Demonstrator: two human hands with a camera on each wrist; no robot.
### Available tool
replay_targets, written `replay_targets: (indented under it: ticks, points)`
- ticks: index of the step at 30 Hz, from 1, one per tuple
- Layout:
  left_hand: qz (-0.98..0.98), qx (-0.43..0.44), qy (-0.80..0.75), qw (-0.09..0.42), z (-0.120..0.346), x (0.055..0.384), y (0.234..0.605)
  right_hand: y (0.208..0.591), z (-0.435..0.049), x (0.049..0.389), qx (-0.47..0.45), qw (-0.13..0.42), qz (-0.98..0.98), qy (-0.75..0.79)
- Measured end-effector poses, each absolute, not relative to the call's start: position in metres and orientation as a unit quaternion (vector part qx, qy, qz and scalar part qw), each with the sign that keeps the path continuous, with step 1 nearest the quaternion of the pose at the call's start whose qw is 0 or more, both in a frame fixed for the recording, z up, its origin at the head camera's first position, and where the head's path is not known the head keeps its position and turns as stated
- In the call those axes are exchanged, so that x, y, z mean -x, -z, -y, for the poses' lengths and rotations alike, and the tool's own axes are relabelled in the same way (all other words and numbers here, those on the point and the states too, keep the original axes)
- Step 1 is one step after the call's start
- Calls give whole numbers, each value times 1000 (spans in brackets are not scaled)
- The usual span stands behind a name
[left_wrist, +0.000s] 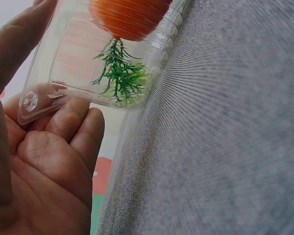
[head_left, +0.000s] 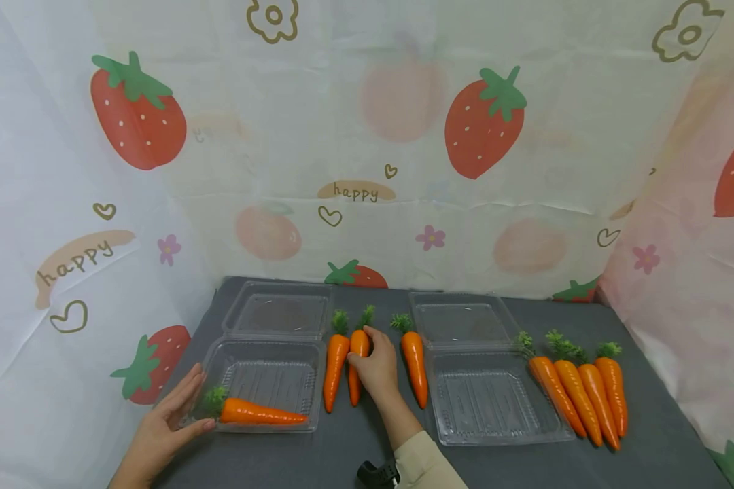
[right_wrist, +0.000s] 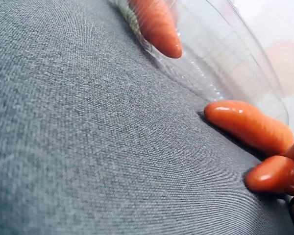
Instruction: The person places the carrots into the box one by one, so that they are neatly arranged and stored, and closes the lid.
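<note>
My left hand [head_left: 162, 435] holds the front left corner of a clear plastic box [head_left: 269, 377], thumb at the front wall and fingers along the side. Inside, near the front wall, lies an orange carrot [head_left: 259, 411], its green top [left_wrist: 120, 73] toward that hand. Between the two boxes, my right hand [head_left: 379, 367] grips another carrot [head_left: 355, 390] between thumb and fingers near its leafy end. The tip of this held carrot [right_wrist: 270, 175] shows at the edge of the right wrist view. Close on its left lies a similar carrot [head_left: 335, 370]; a third loose carrot [head_left: 414, 367] lies to the right.
A second clear box [head_left: 489, 387] stands on the right with no carrot inside, its lid [head_left: 465, 322] folded back. Beside it, several carrots [head_left: 578, 401] lie in a row, leaves partly over its rim. The left box's lid [head_left: 278, 314] also lies back. Printed curtains [head_left: 416, 156] enclose the grey cloth.
</note>
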State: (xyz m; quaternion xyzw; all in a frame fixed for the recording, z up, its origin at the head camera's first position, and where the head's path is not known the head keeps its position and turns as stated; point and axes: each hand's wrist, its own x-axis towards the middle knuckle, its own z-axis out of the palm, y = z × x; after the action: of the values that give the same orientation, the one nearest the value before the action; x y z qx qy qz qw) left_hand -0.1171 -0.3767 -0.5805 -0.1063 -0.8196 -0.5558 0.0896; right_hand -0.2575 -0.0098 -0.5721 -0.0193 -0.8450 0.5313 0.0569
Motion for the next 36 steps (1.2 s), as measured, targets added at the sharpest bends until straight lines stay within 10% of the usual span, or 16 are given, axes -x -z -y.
replay_targets:
  ticks: [36]
  points:
    - [836, 93, 534, 89, 375, 117, 579, 565, 2, 254, 42, 130, 815, -563]
